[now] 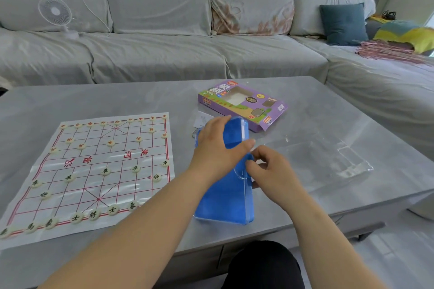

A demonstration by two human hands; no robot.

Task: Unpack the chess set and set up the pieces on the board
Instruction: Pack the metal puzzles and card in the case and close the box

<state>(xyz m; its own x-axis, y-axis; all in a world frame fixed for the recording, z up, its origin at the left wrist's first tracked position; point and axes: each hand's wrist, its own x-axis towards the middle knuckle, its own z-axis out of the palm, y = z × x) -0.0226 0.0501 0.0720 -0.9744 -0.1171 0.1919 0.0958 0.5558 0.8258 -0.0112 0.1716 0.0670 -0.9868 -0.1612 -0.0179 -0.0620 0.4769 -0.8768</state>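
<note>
Blue and translucent, the plastic case point(225, 199) lies lengthwise on the grey table point(141, 98), its near end close to the table's front edge. Your left hand point(216, 150) is curled over the far end, thumb stretched along the side. Your right hand point(272, 171) pinches the case's right edge about midway, fingertips drawn together on what looks like a catch. You cannot tell from here whether any pieces are inside.

The main risk is the catch giving all at once. With the case this near the edge, anything loose inside could roll off onto the floor.

The second risk is your left forearm. It passes close by the right-hand corner of the paper xiangqi board point(101, 157). A drag there would shift the thin sheet and scatter the round pieces point(112, 210) standing on it, several of which sit close to that corner.

For room, use your right. There is bare table between the case and the clear plastic tray point(340, 159), though the tray is hard to see, so mind it. The purple cardboard box point(244, 103) lies just beyond the case and blocks any push forward.
</note>
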